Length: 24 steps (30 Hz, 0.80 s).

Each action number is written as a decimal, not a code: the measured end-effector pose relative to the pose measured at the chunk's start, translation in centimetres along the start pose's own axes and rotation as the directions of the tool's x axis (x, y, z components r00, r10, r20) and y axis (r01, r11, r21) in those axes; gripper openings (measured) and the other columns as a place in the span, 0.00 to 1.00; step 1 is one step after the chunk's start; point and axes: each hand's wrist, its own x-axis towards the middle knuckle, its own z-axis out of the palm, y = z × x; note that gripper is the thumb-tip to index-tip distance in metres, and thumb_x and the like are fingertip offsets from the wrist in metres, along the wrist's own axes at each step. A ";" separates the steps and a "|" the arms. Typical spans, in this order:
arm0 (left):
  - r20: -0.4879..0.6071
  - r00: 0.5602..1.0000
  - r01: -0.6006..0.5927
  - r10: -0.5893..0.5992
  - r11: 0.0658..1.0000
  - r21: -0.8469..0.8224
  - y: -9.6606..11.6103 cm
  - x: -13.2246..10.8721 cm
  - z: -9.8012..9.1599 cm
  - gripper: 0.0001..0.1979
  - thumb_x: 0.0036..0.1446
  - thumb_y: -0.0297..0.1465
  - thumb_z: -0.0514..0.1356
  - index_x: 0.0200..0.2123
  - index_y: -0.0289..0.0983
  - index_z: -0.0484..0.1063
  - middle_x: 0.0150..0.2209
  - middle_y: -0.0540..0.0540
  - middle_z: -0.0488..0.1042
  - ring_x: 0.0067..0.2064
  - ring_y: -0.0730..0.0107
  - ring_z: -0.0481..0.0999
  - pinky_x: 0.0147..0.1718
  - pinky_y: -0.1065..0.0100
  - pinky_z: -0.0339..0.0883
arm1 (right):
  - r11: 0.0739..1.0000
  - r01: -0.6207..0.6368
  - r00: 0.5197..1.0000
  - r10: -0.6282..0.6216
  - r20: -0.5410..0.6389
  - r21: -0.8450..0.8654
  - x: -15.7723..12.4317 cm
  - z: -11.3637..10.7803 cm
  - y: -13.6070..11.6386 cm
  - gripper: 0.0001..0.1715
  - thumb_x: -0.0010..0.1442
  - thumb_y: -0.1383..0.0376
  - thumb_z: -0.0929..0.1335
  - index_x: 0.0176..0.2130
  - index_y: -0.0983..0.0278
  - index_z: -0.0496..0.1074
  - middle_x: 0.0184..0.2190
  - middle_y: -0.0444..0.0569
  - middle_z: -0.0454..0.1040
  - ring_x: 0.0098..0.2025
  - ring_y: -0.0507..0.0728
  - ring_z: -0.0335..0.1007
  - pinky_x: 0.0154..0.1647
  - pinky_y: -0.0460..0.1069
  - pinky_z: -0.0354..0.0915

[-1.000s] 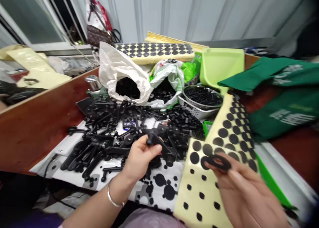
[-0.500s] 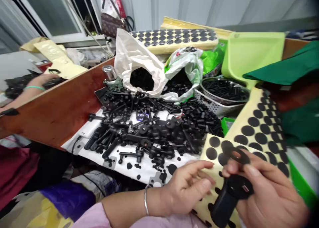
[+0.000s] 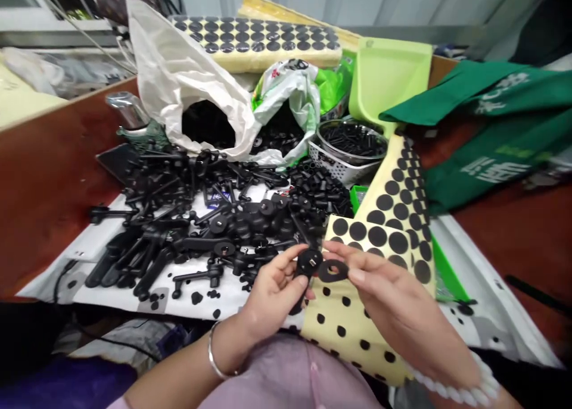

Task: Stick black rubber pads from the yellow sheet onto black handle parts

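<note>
My left hand (image 3: 279, 287) is closed around a black plastic part with a round head (image 3: 310, 260), and a small slot shows on the head's face. Between the thumb and fingers of my right hand (image 3: 388, 284) is a thin black ring-shaped pad (image 3: 333, 271), close beside that head. I cannot tell whether the pad touches it. Below both hands lies a cream backing sheet (image 3: 330, 331) with small black dots, and its upper part carries larger round black pads (image 3: 377, 236).
Many black arm-like parts (image 3: 152, 248) lie heaped at left. Behind stand a white sack (image 3: 156, 69), a silvery-green bag (image 3: 308, 93), a metal bowl of black rods (image 3: 353, 141) and a light-green dustpan (image 3: 393, 69). A green cloth (image 3: 482, 99) hangs at right.
The black part has passed from my right hand into my left. My right hand keeps the ring pad, and both hands are now close together. The view has swung to the right.
</note>
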 end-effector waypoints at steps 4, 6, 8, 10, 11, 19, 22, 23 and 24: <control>0.029 0.999 -0.016 0.014 0.996 0.088 -0.3 0.0 0.2 0.25 0.54 0.32 0.61 0.55 0.35 0.61 0.38 0.44 0.72 0.31 0.74 0.72 0.27 0.74 0.64 | 0.999 -0.039 0.998 0.040 0.042 -0.020 -0.2 0.0 0.2 0.11 0.54 0.58 0.72 0.27 0.63 0.72 0.52 0.52 0.69 0.57 0.65 0.59 0.61 0.60 0.48; 0.040 0.999 -0.026 0.022 0.994 0.108 -0.4 -0.2 0.2 0.26 0.54 0.30 0.60 0.56 0.35 0.60 0.40 0.42 0.72 0.32 0.74 0.72 0.28 0.73 0.66 | 0.999 -0.024 0.998 0.026 0.051 -0.036 -0.2 0.1 0.3 0.12 0.55 0.58 0.71 0.25 0.63 0.71 0.51 0.51 0.69 0.58 0.65 0.57 0.61 0.60 0.48; 0.051 0.998 -0.033 0.027 0.993 0.113 -0.5 -0.3 0.3 0.27 0.54 0.29 0.60 0.57 0.35 0.60 0.43 0.41 0.72 0.32 0.74 0.72 0.31 0.72 0.67 | 0.999 -0.019 0.999 0.021 0.044 -0.043 -0.1 0.2 0.3 0.13 0.54 0.58 0.71 0.24 0.63 0.70 0.50 0.52 0.70 0.59 0.65 0.56 0.61 0.60 0.47; 0.062 0.998 -0.039 0.032 0.993 0.113 -0.5 -0.4 0.3 0.28 0.52 0.27 0.60 0.57 0.35 0.59 0.45 0.40 0.72 0.34 0.73 0.73 0.34 0.70 0.68 | 0.999 -0.016 0.999 0.017 0.033 -0.037 0.0 0.3 0.4 0.13 0.53 0.58 0.72 0.24 0.62 0.70 0.49 0.52 0.70 0.59 0.65 0.55 0.61 0.61 0.47; 0.066 0.997 -0.043 0.036 0.993 0.111 -0.5 -0.5 0.3 0.28 0.52 0.26 0.60 0.57 0.35 0.59 0.45 0.40 0.72 0.35 0.72 0.73 0.35 0.69 0.68 | 0.999 -0.013 0.999 0.014 0.031 -0.031 0.1 0.4 0.4 0.13 0.53 0.58 0.72 0.25 0.62 0.70 0.49 0.52 0.71 0.59 0.65 0.55 0.61 0.61 0.47; 0.101 0.993 -0.069 0.057 0.991 0.113 -0.6 -0.4 0.3 0.27 0.54 0.28 0.60 0.57 0.35 0.60 0.47 0.39 0.72 0.44 0.64 0.73 0.42 0.66 0.67 | 0.998 0.019 0.998 -0.015 0.054 -0.058 0.4 -0.1 1.1 0.11 0.56 0.60 0.70 0.25 0.62 0.70 0.49 0.51 0.71 0.60 0.64 0.54 0.61 0.59 0.47; 0.101 0.993 -0.064 0.053 0.992 0.105 -0.7 -0.3 0.4 0.27 0.54 0.29 0.60 0.57 0.34 0.61 0.48 0.38 0.71 0.42 0.66 0.73 0.40 0.67 0.68 | 0.997 0.027 0.999 -0.024 0.047 -0.072 0.5 -0.3 1.5 0.11 0.57 0.60 0.70 0.26 0.63 0.70 0.50 0.51 0.70 0.59 0.64 0.55 0.61 0.58 0.47; 0.098 0.994 -0.062 0.051 0.993 0.105 -0.7 -0.3 0.4 0.26 0.55 0.30 0.60 0.57 0.35 0.61 0.48 0.38 0.72 0.41 0.66 0.73 0.40 0.67 0.68 | 0.997 0.029 0.999 -0.025 0.043 -0.077 0.6 -0.4 1.6 0.11 0.57 0.60 0.70 0.26 0.63 0.70 0.50 0.51 0.70 0.59 0.63 0.55 0.61 0.58 0.47; 0.093 0.994 -0.058 0.048 0.992 0.109 -0.7 -0.3 0.4 0.26 0.55 0.30 0.60 0.57 0.35 0.61 0.47 0.39 0.72 0.41 0.67 0.73 0.39 0.67 0.68 | 0.996 0.032 0.999 -0.029 0.040 -0.080 0.6 -0.4 1.7 0.11 0.57 0.60 0.69 0.26 0.63 0.70 0.50 0.51 0.70 0.59 0.63 0.55 0.61 0.58 0.48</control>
